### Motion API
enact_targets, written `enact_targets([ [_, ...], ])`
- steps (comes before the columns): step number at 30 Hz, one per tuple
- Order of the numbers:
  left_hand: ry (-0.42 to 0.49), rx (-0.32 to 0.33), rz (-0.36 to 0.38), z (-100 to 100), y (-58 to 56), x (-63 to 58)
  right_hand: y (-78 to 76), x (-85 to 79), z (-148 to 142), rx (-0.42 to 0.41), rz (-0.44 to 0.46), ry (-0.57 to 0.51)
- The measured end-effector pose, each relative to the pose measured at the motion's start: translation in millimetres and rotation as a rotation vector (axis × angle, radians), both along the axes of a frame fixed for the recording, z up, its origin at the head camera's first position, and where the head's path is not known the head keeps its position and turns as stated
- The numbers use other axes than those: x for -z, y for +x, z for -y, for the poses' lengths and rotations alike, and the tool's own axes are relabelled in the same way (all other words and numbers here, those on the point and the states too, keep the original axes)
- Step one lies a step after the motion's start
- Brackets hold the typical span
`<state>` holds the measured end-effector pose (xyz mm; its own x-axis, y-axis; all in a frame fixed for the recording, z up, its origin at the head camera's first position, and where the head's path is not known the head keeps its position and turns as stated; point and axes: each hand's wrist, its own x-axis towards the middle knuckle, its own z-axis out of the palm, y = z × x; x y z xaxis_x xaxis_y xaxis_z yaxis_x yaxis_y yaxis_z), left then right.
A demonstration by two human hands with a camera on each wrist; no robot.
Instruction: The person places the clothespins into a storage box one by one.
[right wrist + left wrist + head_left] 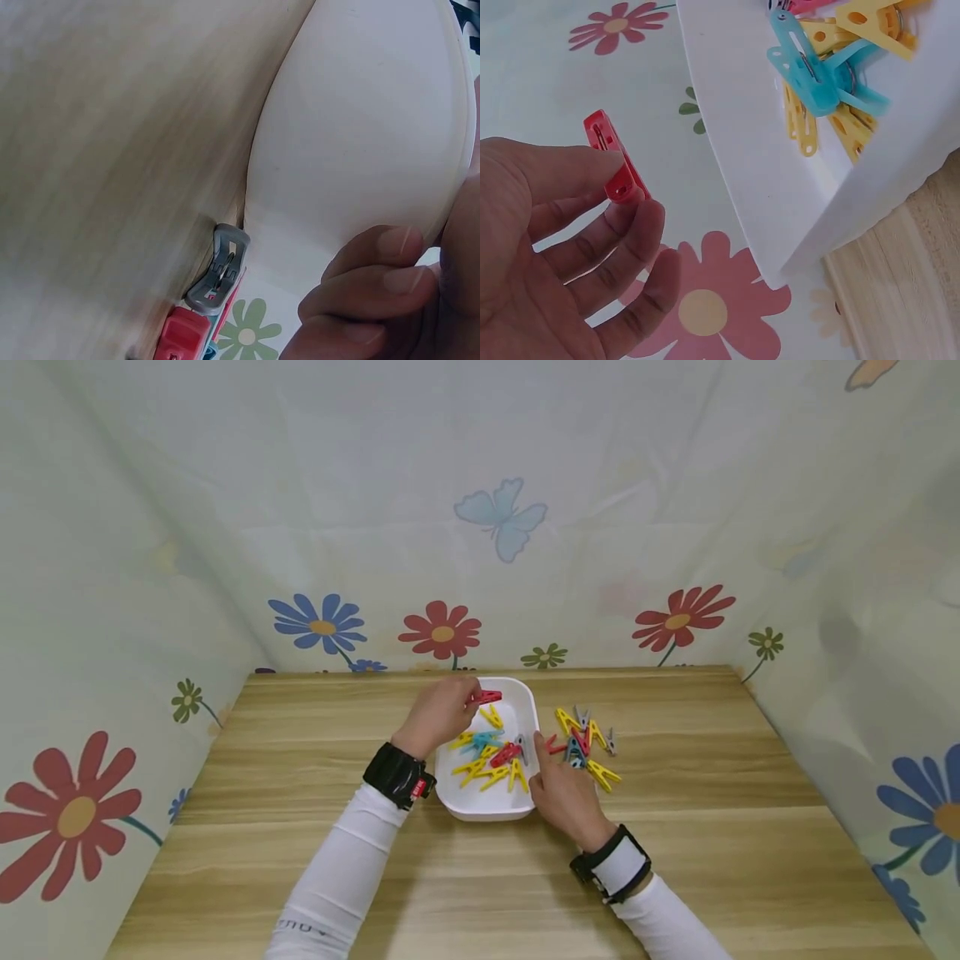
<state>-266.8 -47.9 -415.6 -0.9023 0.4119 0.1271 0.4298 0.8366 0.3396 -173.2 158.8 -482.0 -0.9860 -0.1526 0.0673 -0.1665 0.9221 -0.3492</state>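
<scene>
My left hand (438, 714) pinches a red clothespin (617, 157) between thumb and fingertips, above the far left part of a white plastic tray (486, 815). Inside the tray lie several clothespins, among them a yellow one (492, 717), a light blue one (814, 79), a red one (506, 754) and a grey one (521, 746). On the tray's right side, my right hand (567, 795) grips the rim, its fingers (375, 281) curled against the outer wall. Just beyond that hand, a grey clothespin (219, 268) lies against a red one (182, 334).
A loose pile of yellow, red, grey and dark blue clothespins (576, 752) lies right of the tray. The wood-grain table (337, 727) ends at a pale curtain (375, 527) printed with flowers and a butterfly, which also hangs at both sides.
</scene>
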Motion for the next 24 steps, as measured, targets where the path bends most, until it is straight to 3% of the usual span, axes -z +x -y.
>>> enact_targets([
  [9,-0.05,-0.005,0.104,2,-0.5,2.3,1.0,0.1,0,-0.002,-0.032,0.004],
  [19,0.02,-0.022,0.091,14,6.6,-2.4,1.2,-0.3,0,-0.004,-0.05,0.013],
  [24,0.089,-0.054,0.077,27,11.5,6.3,0.9,-1.1,1,-0.001,-0.03,0.008],
])
